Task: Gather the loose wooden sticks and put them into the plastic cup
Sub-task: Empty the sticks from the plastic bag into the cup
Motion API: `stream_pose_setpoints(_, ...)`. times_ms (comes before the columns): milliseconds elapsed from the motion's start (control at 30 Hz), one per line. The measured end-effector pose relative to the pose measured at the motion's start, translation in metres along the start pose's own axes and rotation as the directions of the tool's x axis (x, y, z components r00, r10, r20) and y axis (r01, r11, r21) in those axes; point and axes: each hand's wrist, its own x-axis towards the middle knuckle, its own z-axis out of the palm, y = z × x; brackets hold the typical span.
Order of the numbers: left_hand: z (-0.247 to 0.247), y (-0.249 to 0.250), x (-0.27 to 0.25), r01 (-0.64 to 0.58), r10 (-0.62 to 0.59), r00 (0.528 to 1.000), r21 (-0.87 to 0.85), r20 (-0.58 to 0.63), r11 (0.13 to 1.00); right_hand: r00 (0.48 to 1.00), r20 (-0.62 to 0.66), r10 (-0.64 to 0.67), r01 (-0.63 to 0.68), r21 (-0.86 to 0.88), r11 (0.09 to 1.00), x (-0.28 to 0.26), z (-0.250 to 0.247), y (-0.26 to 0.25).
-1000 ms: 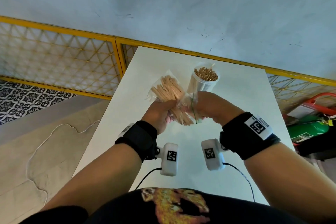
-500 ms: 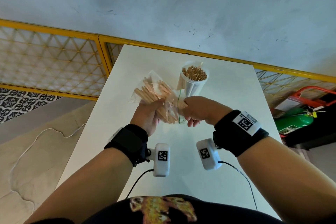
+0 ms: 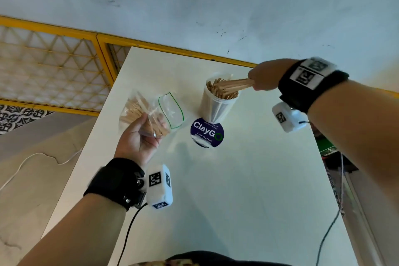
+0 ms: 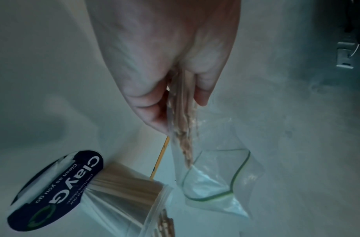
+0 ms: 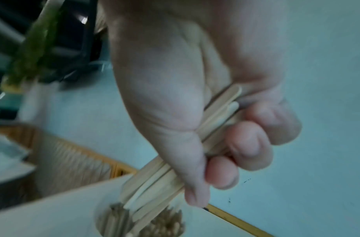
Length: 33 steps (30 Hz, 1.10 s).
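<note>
A person stands at the near end of a white surface (image 3: 248, 179) whose far edge meets a yellow rail (image 3: 172, 49) along a pale wall, with bare room spread toward the near edge. The right hand (image 3: 264, 77) is closed in a grip on a bundle of wooden sticks (image 3: 235, 84), thumb and curled fingers (image 5: 248, 144) clamped round them, the free ends reaching over the mouth of the plastic cup (image 3: 218, 106). The clear cup stands upright near the middle of the far half, already crowded with sticks, its base touching the far rim of a round dark sticker (image 3: 206, 134) reading "ClayGo". Left of it, the left hand (image 3: 138, 138) holds a clear zip bag (image 3: 151, 112) above the surface, fingers curled under it; more sticks lie inside and its green-edged mouth gapes toward the cup. Off the left edge, a white cable (image 3: 43, 157) trails over the floor.
</note>
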Motion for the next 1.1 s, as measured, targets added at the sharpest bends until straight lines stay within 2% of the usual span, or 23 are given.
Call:
stream_pose_setpoints(100, -0.002, -0.002, -0.004, -0.02, 0.02, 1.0, -0.024, 0.012, 1.0, 0.999, 0.035, 0.035, -0.025, -0.245, 0.969, 0.025, -0.005, -0.003)
stream_pose_setpoints(200, -0.009, -0.002, -0.004, -0.025, 0.025, 1.0, -0.025, -0.003, 0.999, 0.998, -0.028, -0.06, 0.042, -0.433, 0.9, 0.042, -0.003, -0.017)
stream_pose_setpoints(267, -0.013, -0.004, -0.003, -0.011, 0.011, 1.0, -0.009, -0.016, 1.0, 0.991, -0.049, -0.123, 0.086, -0.472, 0.877, 0.049, 0.001, -0.04)
stream_pose_setpoints(367, -0.018, -0.008, 0.0, 0.014, -0.015, 1.0, -0.031, -0.023, 0.999, 0.985, -0.082, -0.152, 0.117, -0.332, 0.936, 0.054, 0.01, -0.076)
stream_pose_setpoints(400, -0.019, -0.008, 0.0, 0.022, -0.023, 1.0, -0.025, -0.017, 0.999, 0.978, -0.137, -0.16, 0.116, -0.282, 0.952, 0.054, 0.014, -0.079)
stream_pose_setpoints(500, -0.023, -0.009, 0.005, 0.035, -0.034, 0.999, 0.01, -0.012, 0.999, 0.954, -0.281, -0.101, 0.103, -0.006, 0.995, 0.055, 0.027, -0.058)
stream_pose_setpoints(567, -0.026, -0.008, 0.009, 0.043, -0.042, 0.999, 0.006, -0.02, 0.999, 0.936, -0.351, -0.027, 0.13, 0.273, 0.953, 0.051, 0.036, -0.039)
stream_pose_setpoints(600, -0.027, -0.009, 0.011, 0.051, -0.05, 0.998, 0.015, -0.033, 0.999, 0.92, -0.391, 0.021, 0.155, 0.414, 0.897, 0.048, 0.043, -0.034)
stream_pose_setpoints(667, -0.028, -0.012, 0.014, 0.079, -0.076, 0.996, 0.057, -0.052, 0.995, 0.887, -0.455, 0.075, 0.215, 0.552, 0.805, 0.038, 0.057, -0.04)
stream_pose_setpoints(700, -0.027, -0.015, 0.015, 0.091, -0.086, 0.995, 0.081, -0.06, 0.993, 0.881, -0.472, 0.044, 0.246, 0.535, 0.809, 0.035, 0.066, -0.048)
stream_pose_setpoints(767, -0.023, -0.018, 0.016, 0.106, -0.1, 0.993, 0.115, -0.058, 0.988, 0.906, -0.408, -0.109, 0.28, 0.388, 0.878, 0.032, 0.084, -0.064)
stream_pose_setpoints(800, -0.021, -0.019, 0.015, 0.111, -0.106, 0.993, 0.123, -0.05, 0.986, 0.91, -0.388, -0.145, 0.285, 0.334, 0.899, 0.032, 0.089, -0.069)
stream_pose_setpoints(833, -0.018, -0.019, 0.014, 0.112, -0.108, 0.993, 0.122, -0.042, 0.986, 0.906, -0.403, -0.127, 0.27, 0.319, 0.909, 0.035, 0.091, -0.07)
stream_pose_setpoints(933, -0.017, -0.017, 0.011, 0.106, -0.105, 0.994, 0.082, -0.018, 0.991, 0.845, -0.531, 0.066, 0.2, 0.428, 0.881, 0.041, 0.084, -0.067)
stream_pose_setpoints(967, -0.016, -0.015, 0.009, 0.109, -0.109, 0.994, 0.07, -0.011, 0.992, 0.859, -0.509, 0.053, 0.2, 0.429, 0.881, 0.043, 0.082, -0.067)
stream_pose_setpoints(1033, -0.014, -0.014, 0.005, 0.122, -0.122, 0.993, 0.044, -0.004, 0.992, 0.921, -0.384, -0.07, 0.206, 0.327, 0.922, 0.046, 0.082, -0.069)
stream_pose_setpoints(1067, -0.013, -0.012, 0.003, 0.123, -0.123, 0.992, 0.035, -0.004, 0.992, 0.931, -0.349, -0.104, 0.212, 0.284, 0.935, 0.047, 0.081, -0.069)
stream_pose_setpoints(1100, -0.011, -0.011, 0.001, 0.122, -0.122, 0.993, 0.028, -0.005, 0.992, 0.926, -0.369, -0.083, 0.2, 0.292, 0.935, 0.043, 0.077, -0.07)
